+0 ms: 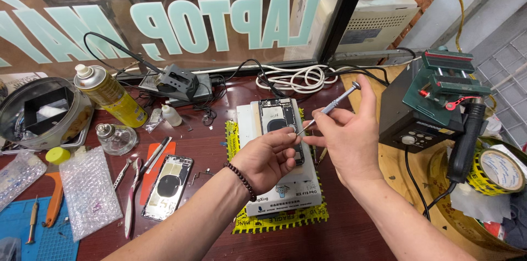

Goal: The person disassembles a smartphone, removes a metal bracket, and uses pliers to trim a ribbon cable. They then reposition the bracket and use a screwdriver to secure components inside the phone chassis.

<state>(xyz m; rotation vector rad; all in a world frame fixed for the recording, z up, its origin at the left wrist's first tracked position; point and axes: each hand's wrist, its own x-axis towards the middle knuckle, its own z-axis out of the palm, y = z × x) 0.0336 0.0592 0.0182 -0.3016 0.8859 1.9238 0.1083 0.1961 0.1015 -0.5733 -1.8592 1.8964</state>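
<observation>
Holding precision screwdriver in right hand, fingers clamped on shaft, tip down at opened phone housing on white heating pad. Left hand fingertips pinched together at tip; whether on a screw, cannot tell. Housing already stripped of screen; likely mid-disassembly. Counted: two phone housings, second lying left on table; one screwdriver in hand; one yellow spray can.

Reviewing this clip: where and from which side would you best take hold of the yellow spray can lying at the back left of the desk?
Grip the yellow spray can around mid-body, coming from above. It lies tilted on its side, and its round body is clear on top, while a metal tin crowds its left.
</observation>
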